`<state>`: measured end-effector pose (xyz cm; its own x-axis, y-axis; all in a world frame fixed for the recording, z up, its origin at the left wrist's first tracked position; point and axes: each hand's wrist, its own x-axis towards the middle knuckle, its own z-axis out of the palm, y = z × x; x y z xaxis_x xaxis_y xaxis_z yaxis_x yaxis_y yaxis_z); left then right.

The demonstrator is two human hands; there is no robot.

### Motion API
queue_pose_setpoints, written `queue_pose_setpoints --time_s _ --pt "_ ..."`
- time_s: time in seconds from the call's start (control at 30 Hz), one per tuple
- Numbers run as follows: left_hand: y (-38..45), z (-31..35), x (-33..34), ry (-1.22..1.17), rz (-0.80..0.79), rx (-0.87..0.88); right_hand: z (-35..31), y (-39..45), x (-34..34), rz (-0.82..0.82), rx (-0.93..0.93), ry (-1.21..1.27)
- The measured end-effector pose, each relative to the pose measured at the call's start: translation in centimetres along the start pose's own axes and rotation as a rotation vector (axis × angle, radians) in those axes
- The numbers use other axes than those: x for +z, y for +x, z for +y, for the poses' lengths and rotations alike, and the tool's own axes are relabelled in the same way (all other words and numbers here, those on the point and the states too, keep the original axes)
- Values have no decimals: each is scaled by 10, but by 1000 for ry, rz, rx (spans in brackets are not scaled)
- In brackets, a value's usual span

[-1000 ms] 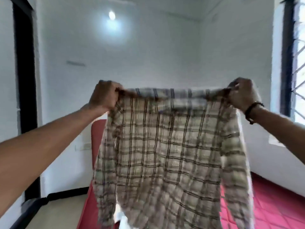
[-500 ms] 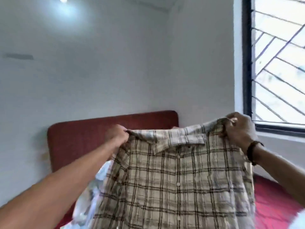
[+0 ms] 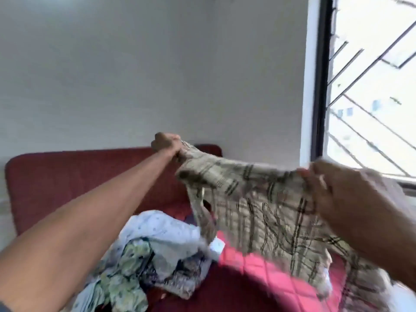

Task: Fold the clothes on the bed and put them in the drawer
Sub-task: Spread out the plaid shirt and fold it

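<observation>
**Shirt swung from hanging to near-level**

My left hand (image 3: 166, 143) has pushed out toward 12 o'clock; my right hand (image 3: 337, 199) has drawn back toward 4 o'clock. The plaid shirt (image 3: 265, 212), earlier hanging flat between them, now stretches slantwise over the bed (image 3: 258, 273). A clothes pile (image 3: 155, 251) has come into view at 7 o'clock.

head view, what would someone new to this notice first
A beige plaid shirt stretched in mid-air at centre, gripped by the left hand far out by the red headboard and by the blurred right hand close to the camera. Below it, a heap of unfolded patterned clothes lies on the pink quilted bed. A bright barred window fills the right edge.
</observation>
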<state>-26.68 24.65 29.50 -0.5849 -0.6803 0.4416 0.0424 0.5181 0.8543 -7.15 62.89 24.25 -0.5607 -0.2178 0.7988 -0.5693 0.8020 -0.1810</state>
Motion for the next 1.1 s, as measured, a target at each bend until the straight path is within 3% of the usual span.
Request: queue_pose_setpoints --time_s 0.07,0.17,0.4,0.5,0.57,0.7,0.8,0.87,1.03,1.1 --pt "-18 -47 -14 105 -50 58 -30 -46 24 -152 -130 -231" --pt "-55 -126 -37 334 -141 175 -68 -117 75 -175 -377 -178" --pt "-122 -359 -82 582 -407 99 -149 -268 224 -741 -469 82" --pt "-147 -426 -106 654 -486 93 -197 -312 264 -1029 -493 114" --pt "-158 -460 -127 730 -504 90 -229 -335 279 -1096 -501 154" --pt "-171 -501 -164 834 -504 99 -274 -360 298 -1110 -422 299" --pt "-174 -533 -199 912 -472 77 -304 -378 305 -1283 -324 458" --pt "-174 -545 -219 970 -443 72 -318 -388 314 -1298 -338 527" --pt "-173 -540 -264 1033 -405 43 -355 -413 332 -1253 -364 586" --pt "-177 -537 -274 1041 -441 19 -362 -424 336 -1304 -348 548"
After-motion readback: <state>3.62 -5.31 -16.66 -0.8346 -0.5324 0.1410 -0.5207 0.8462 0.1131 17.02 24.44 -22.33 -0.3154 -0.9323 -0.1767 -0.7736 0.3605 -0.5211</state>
